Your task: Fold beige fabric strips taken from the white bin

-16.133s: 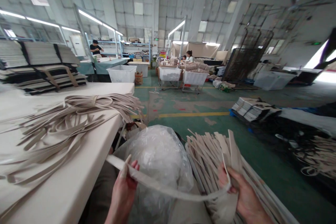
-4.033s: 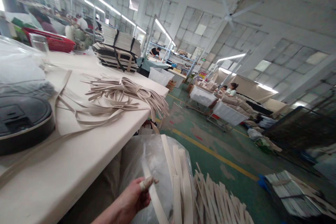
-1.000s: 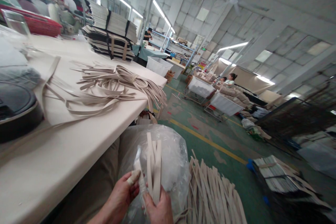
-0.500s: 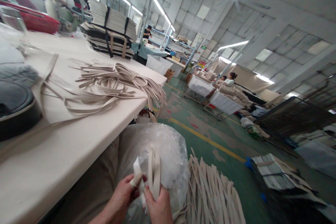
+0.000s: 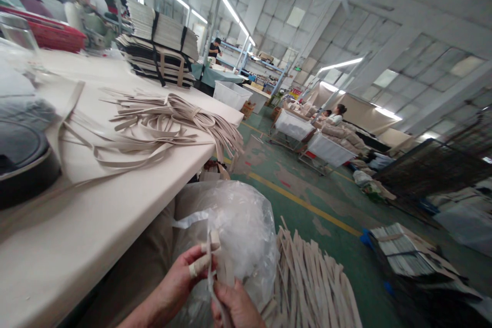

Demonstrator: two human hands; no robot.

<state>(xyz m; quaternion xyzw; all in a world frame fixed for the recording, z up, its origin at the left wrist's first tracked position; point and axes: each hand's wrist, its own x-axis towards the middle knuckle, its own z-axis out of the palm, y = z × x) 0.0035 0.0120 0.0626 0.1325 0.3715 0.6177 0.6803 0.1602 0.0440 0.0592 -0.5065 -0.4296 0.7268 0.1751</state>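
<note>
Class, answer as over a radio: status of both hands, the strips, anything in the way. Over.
Left hand and right hand close together, gripping pale strips. Bulging plastic bag right behind. Nothing visibly blocking.

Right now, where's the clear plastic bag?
Head view, lower centre: the plastic bag is behind the left hand and right hand, between the table and strip pile.

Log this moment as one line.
left hand: holding beige strips | right hand: holding beige strips | beyond: clear plastic bag | on table: strip bundle
</note>
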